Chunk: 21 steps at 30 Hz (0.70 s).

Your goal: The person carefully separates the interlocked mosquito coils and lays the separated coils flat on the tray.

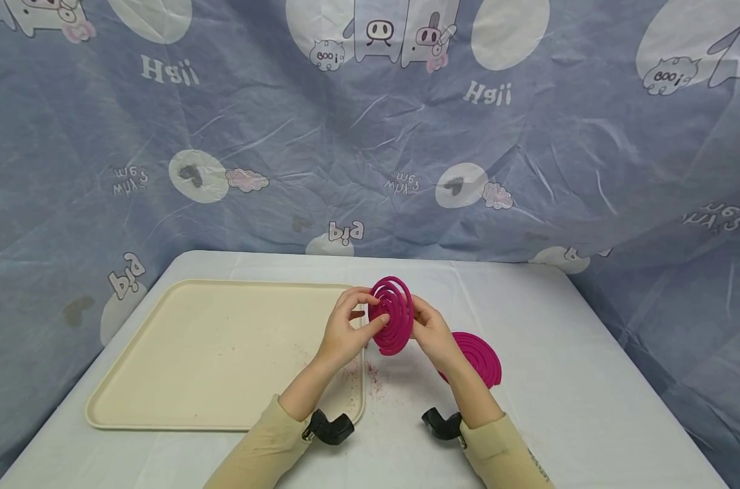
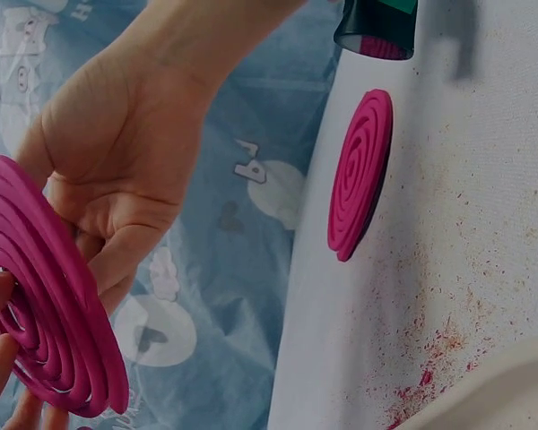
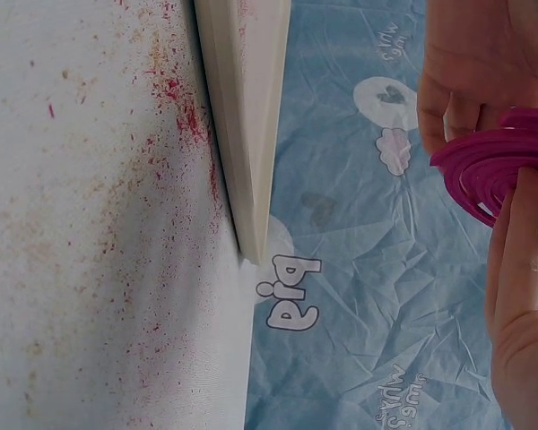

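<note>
Both hands hold a magenta mosquito coil (image 1: 398, 329) up on edge above the table, beside the tray's right end. My left hand (image 1: 343, 334) pinches it from the left, thumb on the face near the middle of the spiral. On the right side, my right hand (image 1: 434, 334) grips the rim, some of its fingers hidden behind the coil. In the left wrist view the coil (image 2: 67, 309) shows narrow gaps between its rings. A second magenta coil (image 1: 481, 360) lies flat on the table, partly covered by the right forearm.
A cream tray (image 1: 223, 353) lies on the left of the white-covered table (image 1: 565, 380). Reddish crumbs (image 1: 375, 380) are scattered around its right edge. Black camera mounts (image 1: 330, 429) sit at both wrists. A blue printed curtain (image 1: 345, 136) hangs behind the table.
</note>
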Available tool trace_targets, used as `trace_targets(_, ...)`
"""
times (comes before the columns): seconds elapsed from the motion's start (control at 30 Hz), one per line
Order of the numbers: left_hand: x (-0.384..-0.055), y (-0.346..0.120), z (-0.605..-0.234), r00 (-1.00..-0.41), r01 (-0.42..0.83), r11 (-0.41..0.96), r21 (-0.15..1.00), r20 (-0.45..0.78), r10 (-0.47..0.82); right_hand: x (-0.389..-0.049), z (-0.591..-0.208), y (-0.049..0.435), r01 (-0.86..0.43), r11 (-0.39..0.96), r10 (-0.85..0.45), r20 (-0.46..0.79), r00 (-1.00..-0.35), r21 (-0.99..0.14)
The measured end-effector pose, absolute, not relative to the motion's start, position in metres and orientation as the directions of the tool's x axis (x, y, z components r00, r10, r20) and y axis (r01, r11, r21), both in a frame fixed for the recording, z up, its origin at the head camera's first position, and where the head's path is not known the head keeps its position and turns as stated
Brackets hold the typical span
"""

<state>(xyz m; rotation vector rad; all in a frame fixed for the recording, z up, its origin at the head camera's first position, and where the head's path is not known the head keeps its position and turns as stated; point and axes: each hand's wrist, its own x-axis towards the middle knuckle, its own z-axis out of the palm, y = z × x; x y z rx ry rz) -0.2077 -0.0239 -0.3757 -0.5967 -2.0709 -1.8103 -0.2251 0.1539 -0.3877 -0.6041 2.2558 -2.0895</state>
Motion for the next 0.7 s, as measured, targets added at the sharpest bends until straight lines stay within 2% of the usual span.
trace_targets(0.23,-0.221,-0.025,-0.393,-0.878,0.478,0.105,0.872,0.473,0.07,-0.224,-0.386,0.153,-0.231,0.021,-0.273,0.217,-0.937,-0.973)
trace_targets(0.7,-0.224,-0.03,-0.393,-0.905,0.422,0.09,0.902,0.413,0.102,-0.225,-0.387,0.151,-0.205,0.036,-0.319,0.183,-0.93,-0.978)
